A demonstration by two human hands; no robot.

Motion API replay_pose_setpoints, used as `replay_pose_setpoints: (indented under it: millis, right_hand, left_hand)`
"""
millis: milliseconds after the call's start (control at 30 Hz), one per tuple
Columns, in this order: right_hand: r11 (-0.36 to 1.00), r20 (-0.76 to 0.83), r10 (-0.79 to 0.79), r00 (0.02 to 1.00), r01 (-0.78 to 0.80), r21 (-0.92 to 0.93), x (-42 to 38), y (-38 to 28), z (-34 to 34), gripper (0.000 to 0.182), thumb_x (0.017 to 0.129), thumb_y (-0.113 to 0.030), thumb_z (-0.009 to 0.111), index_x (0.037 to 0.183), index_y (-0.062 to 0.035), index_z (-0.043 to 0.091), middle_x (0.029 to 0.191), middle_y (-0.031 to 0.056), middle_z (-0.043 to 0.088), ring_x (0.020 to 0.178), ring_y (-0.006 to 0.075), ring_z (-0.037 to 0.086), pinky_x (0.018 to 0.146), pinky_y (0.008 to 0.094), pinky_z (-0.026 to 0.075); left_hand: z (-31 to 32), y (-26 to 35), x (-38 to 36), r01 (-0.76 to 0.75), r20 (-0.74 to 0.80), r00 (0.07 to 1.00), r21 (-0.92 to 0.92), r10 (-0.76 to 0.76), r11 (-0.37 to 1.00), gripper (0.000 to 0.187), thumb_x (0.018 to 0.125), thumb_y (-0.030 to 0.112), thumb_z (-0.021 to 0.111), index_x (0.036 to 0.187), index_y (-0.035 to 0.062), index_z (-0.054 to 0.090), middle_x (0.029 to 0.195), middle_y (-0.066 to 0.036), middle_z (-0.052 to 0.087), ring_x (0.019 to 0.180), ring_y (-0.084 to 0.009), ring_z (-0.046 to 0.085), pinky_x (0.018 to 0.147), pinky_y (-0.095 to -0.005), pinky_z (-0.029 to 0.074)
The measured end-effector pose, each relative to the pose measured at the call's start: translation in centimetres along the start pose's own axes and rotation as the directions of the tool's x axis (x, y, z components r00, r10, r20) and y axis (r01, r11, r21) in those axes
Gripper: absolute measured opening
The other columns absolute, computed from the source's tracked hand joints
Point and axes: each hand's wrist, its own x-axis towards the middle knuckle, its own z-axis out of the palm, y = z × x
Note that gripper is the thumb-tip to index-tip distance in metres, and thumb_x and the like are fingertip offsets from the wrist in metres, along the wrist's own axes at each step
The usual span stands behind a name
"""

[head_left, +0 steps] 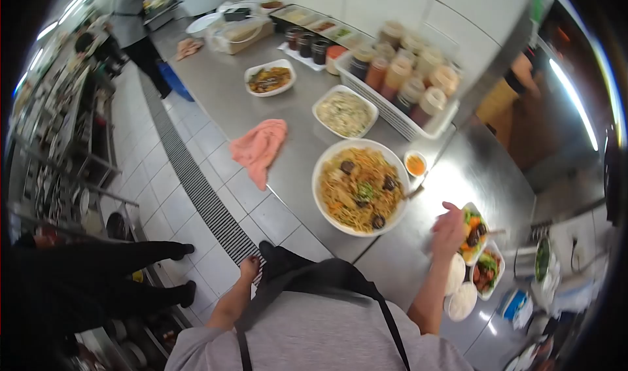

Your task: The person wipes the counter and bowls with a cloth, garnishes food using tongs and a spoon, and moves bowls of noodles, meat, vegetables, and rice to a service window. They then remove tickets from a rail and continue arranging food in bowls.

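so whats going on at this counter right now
A person in a grey shirt and dark apron stands at a long stainless steel counter. Their right hand rests by a small white dish of vegetables and dark pieces; whether it grips anything is unclear. Their left hand hangs empty at their side. A large white bowl of noodles with dark mushrooms sits in front, with a pink cloth draped over the counter edge and a white crate of sauce bottles behind.
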Motion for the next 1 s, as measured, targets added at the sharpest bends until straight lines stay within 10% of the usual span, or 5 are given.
replay_pose_setpoints:
  millis: [100,200,333,467,1000]
  right_hand:
    - [0.977,0.224,-0.198,0.954,0.174,0.122,-0.6,-5.4,6.4,0.028,0.086,-0.002,0.036,0.112,0.0011,0.047,0.064,0.0055,0.052,0.052,0.0094,0.05,0.047,0.0219,0.041]
    - [0.964,0.388,-0.251,0.887,0.193,0.184,0.8,-8.7,10.5,0.025,0.076,0.004,0.05,0.1,-0.0002,0.055,0.067,0.009,0.056,0.057,0.0177,0.056,0.053,0.0258,0.045]
    - [0.904,0.465,-0.427,0.776,0.385,0.187,3.8,-12.0,16.6,0.017,0.069,0.003,0.06,0.086,-0.0003,0.06,0.07,0.0107,0.058,0.062,0.022,0.057,0.055,0.0281,0.045]
    - [0.936,0.464,-0.343,0.817,0.34,0.093,6.1,-15.0,24.1,0.015,0.069,0.003,0.06,0.084,-0.0017,0.061,0.07,0.0103,0.058,0.06,0.0223,0.057,0.054,0.0285,0.045]
    - [0.523,0.449,-0.426,0.785,0.619,-0.585,46.5,-10.9,60.3,0.021,0.076,-0.016,0.052,0.094,-0.0067,0.057,0.1,0.0137,0.054,0.096,0.0294,0.049,0.079,0.0407,0.043]
  left_hand:
    - [-4.8,9.6,5.4,-0.036,-0.481,0.844,-0.496,-0.24,0.868,0.02,0.084,0.017,0.05,0.093,0.0018,0.058,0.054,-0.007,0.054,0.049,-0.0118,0.053,0.045,-0.0256,0.039]
    - [-14.7,21.7,9.7,-0.333,-0.651,0.758,-0.447,-0.047,0.83,0.019,0.087,0.014,0.045,0.092,0.0004,0.057,0.057,0.002,0.044,0.049,-0.0045,0.038,0.044,-0.0207,0.032]
    - [-21.8,29.8,19.1,-0.379,-0.341,0.922,-0.705,0.182,0.6,0.025,0.086,0.017,0.047,0.105,0.0007,0.052,0.062,-0.001,0.049,0.052,-0.0064,0.042,0.046,-0.021,0.037]
    - [-22.7,34.7,28.4,0.313,0.363,0.913,-0.916,0.186,0.252,0.065,0.084,0.017,0.047,0.135,0.0152,0.007,0.089,-0.015,0.058,0.073,-0.0217,0.061,0.063,-0.0304,0.052]
    - [-28.4,33.8,43.7,0.349,0.429,0.82,-0.899,0.378,0.264,0.068,0.085,0.003,0.042,0.136,0.02,0.001,0.115,-0.009,0.048,0.089,-0.0214,0.058,0.069,-0.0321,0.054]
